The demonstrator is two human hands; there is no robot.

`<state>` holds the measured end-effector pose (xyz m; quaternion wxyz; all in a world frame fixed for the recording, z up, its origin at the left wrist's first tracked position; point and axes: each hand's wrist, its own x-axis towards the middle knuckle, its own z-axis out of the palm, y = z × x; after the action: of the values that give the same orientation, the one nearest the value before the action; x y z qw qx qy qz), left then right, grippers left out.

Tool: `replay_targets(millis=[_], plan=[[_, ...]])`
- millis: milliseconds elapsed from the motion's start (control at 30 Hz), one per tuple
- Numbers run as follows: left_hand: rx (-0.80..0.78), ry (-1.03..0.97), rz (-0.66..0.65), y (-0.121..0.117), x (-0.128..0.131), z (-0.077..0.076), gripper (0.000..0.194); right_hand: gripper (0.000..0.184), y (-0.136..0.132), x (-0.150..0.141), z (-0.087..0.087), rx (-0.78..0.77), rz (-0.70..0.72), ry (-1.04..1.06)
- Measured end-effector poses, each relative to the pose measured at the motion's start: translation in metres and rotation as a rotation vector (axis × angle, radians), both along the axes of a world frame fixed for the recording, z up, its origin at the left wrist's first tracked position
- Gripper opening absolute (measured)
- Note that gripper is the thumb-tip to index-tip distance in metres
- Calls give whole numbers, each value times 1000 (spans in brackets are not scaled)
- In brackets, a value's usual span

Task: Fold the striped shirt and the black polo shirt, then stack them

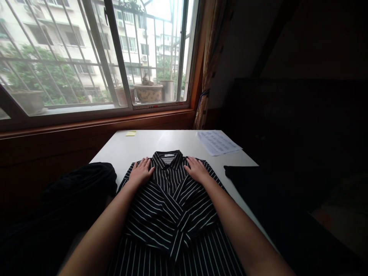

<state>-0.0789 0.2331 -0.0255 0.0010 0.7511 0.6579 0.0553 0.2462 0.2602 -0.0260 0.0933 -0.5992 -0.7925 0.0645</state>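
Note:
A black shirt with thin white stripes (169,214) lies flat on a white table (161,142), collar pointing toward the window, its sleeves folded across the chest. My left hand (140,172) rests flat on the shirt's left shoulder, fingers stretched out beside the collar. My right hand (197,169) lies flat on the right shoulder in the same way. Neither hand holds anything.
A dark garment (83,184) is heaped at the table's left edge, another dark cloth (244,178) at the right edge. A printed sheet of paper (217,142) and a yellow sticky note (130,133) lie at the far side. A barred window (94,57) and a curtain (211,65) stand behind.

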Motion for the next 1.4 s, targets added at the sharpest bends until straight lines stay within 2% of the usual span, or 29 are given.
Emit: replay_targets(millis=[233,467,567,667,800,867,933,1067,1200,1400], plan=[[-14,9,40,-2,2,0,68,70,-6,20,-5,1,-12,-56],[6,1,37,-2,-3,-3,67,70,-11,25,-6,10,1,-84],[63,-8,23,-3,1,3,61,70,-11,25,-7,17,2,-88],[162,-16,-48,-3,21,16,54,69,-11,25,-7,22,1,-88],[232,-11,-336,1,76,32,45,69,-11,24,-8,36,3,-82],[226,-5,-479,5,109,32,43,67,-11,24,-7,44,5,-79],[214,-8,-539,12,136,28,43,67,-12,24,-7,52,9,-78],[179,-26,-467,29,163,10,48,67,-15,25,-6,72,16,-77],[128,-38,-390,43,162,1,53,67,-16,26,-7,78,22,-75],[78,-37,-372,51,159,-2,58,68,-16,29,-7,87,34,-69]])
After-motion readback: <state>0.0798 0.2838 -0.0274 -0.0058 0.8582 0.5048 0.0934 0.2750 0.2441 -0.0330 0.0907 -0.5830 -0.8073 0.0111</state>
